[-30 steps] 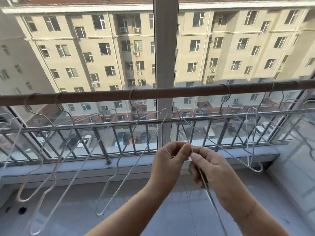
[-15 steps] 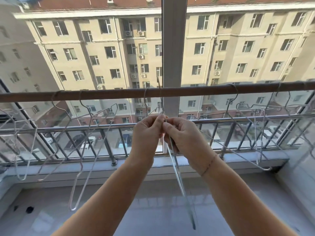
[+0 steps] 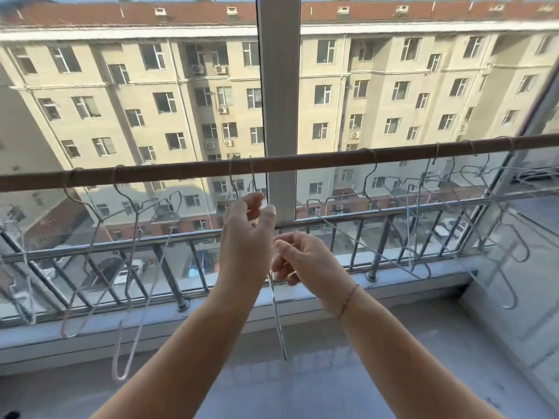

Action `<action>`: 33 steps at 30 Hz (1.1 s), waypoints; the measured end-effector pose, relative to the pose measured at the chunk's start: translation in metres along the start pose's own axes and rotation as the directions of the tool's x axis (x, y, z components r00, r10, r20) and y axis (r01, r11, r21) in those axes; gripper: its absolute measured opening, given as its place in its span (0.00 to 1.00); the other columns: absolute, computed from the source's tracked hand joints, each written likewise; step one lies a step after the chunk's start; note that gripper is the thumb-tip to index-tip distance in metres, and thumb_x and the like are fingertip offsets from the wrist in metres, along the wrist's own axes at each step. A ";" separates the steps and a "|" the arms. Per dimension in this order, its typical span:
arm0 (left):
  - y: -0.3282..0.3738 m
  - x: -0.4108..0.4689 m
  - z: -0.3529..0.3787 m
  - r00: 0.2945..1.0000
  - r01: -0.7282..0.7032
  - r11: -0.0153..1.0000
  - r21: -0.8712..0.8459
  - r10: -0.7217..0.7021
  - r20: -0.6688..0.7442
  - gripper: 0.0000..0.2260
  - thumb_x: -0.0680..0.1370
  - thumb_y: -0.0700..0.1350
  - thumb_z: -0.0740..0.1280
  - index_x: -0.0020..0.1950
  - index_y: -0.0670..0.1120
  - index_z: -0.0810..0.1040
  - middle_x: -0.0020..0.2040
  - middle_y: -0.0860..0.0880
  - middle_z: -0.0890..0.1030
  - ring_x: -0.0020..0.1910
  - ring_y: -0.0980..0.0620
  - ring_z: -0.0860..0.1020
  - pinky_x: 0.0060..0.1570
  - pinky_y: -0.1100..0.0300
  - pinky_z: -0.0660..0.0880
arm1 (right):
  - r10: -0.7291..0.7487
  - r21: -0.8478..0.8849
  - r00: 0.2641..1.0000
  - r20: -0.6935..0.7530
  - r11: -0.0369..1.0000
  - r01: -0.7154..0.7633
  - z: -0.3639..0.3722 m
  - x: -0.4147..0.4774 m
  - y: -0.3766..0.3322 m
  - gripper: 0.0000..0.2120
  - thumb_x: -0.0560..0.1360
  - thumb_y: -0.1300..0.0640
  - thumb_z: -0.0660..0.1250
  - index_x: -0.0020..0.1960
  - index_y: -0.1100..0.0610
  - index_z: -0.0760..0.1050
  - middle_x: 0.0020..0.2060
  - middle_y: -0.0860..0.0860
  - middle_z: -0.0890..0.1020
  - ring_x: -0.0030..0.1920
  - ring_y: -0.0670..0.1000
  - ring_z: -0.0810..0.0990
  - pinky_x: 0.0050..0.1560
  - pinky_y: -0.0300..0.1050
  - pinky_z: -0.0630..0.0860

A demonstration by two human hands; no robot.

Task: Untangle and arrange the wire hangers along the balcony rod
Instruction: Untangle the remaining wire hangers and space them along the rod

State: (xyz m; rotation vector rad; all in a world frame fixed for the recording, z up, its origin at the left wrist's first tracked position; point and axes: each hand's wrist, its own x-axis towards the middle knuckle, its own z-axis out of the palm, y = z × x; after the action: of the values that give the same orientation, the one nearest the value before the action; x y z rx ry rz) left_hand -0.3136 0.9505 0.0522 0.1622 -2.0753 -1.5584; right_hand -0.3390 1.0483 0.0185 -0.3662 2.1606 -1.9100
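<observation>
A thin wire hanger (image 3: 276, 309) hangs edge-on near the middle of the brown balcony rod (image 3: 317, 161), its hook over the rod just left of the window post (image 3: 279, 116). The left hand (image 3: 246, 234) has thumb and forefinger loosely curled beside the hanger's neck; whether they pinch the wire cannot be told. The right hand (image 3: 302, 258), just right and lower, pinches the wire with its fingertips. More hangers dangle at left (image 3: 133, 246) and crowd together at right (image 3: 453, 189), in front of the metal railing (image 3: 90, 249).
</observation>
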 end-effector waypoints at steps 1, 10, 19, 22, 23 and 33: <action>0.005 -0.002 0.004 0.999 -0.038 0.999 0.003 0.038 0.012 0.11 0.79 0.46 0.61 0.61 0.48 0.73 0.55 0.50 0.77 0.56 0.53 0.75 0.58 0.59 0.71 | 0.000 -0.005 1.000 -0.008 1.000 0.000 -0.004 -0.003 0.001 0.08 0.78 0.58 0.59 0.54 0.60 0.73 0.31 0.50 0.79 0.30 0.48 0.77 0.27 0.34 0.72; 0.035 -0.018 0.070 0.974 -0.061 0.996 -0.065 0.074 0.212 0.10 0.79 0.45 0.62 0.59 0.47 0.75 0.52 0.52 0.78 0.50 0.59 0.76 0.48 0.69 0.72 | -0.307 -0.209 0.873 -0.378 0.947 0.242 -0.097 -0.038 -0.001 0.04 0.77 0.61 0.62 0.49 0.57 0.75 0.37 0.53 0.81 0.35 0.47 0.80 0.34 0.33 0.76; 0.060 -0.028 0.168 0.924 -0.008 0.997 -0.082 0.039 0.380 0.14 0.80 0.46 0.60 0.65 0.46 0.72 0.52 0.57 0.76 0.50 0.63 0.75 0.42 0.73 0.68 | -0.236 -0.485 0.788 -0.569 0.870 -0.090 -0.190 -0.020 0.041 0.24 0.70 0.54 0.70 0.62 0.57 0.66 0.47 0.51 0.71 0.46 0.51 0.73 0.50 0.48 0.76; 0.063 -0.028 0.209 0.916 0.072 0.996 -0.052 -0.046 0.398 0.16 0.80 0.45 0.59 0.67 0.45 0.71 0.55 0.53 0.75 0.54 0.56 0.73 0.48 0.69 0.67 | -0.125 -0.381 0.872 -0.473 0.922 -0.074 -0.209 -0.018 0.052 0.23 0.70 0.56 0.70 0.62 0.56 0.67 0.38 0.50 0.76 0.36 0.47 0.75 0.39 0.41 0.74; 0.061 -0.028 0.221 0.915 0.105 0.994 -0.040 -0.081 0.395 0.15 0.80 0.45 0.58 0.67 0.44 0.70 0.54 0.52 0.75 0.54 0.55 0.73 0.51 0.65 0.68 | -0.110 -0.357 0.890 -0.442 0.932 -0.062 -0.215 -0.018 0.054 0.21 0.70 0.58 0.69 0.61 0.56 0.68 0.35 0.49 0.76 0.33 0.46 0.74 0.36 0.38 0.71; 0.031 -0.035 0.280 0.850 0.459 0.888 0.004 -0.440 0.290 0.15 0.80 0.44 0.57 0.63 0.38 0.72 0.59 0.40 0.76 0.57 0.46 0.74 0.54 0.56 0.70 | -0.139 -0.205 0.946 -0.294 0.976 0.080 -0.264 -0.017 0.065 0.08 0.76 0.60 0.60 0.48 0.51 0.77 0.32 0.49 0.77 0.31 0.46 0.72 0.31 0.36 0.70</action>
State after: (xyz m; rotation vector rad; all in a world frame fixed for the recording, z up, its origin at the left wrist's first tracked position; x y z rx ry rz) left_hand -0.4120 1.2146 0.0157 0.4556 -2.3182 -2.0290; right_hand -0.4133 1.3082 -0.0137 -0.2403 2.5865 -1.9320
